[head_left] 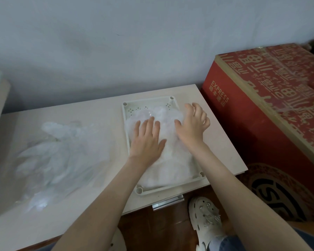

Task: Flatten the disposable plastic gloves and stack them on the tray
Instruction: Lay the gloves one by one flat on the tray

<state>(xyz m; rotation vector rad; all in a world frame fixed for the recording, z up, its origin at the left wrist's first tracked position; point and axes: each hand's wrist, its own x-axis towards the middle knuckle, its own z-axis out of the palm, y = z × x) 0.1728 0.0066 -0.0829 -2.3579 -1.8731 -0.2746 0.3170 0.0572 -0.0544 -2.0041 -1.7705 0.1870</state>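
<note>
one tray (139,190), one glove stack (172,160), one loose pile (58,156); left hand (147,142) fingers flat atop, right hand (193,125) fingers half-curled, empty

A room in a home, by the look of its furniture and clutter
A pale wood-look table (71,214) with a metal drawer pull (168,201) on its near edge stands against a plain painted wall (134,42); just right of the table sits a big red courier carton (261,124) printed EXPRESS, with clear tape across its top; below the table's near edge lie a dark wooden floor (152,232) and a foot in a white clog (205,220) with charms, household things rather than shop or lab fittings
</note>
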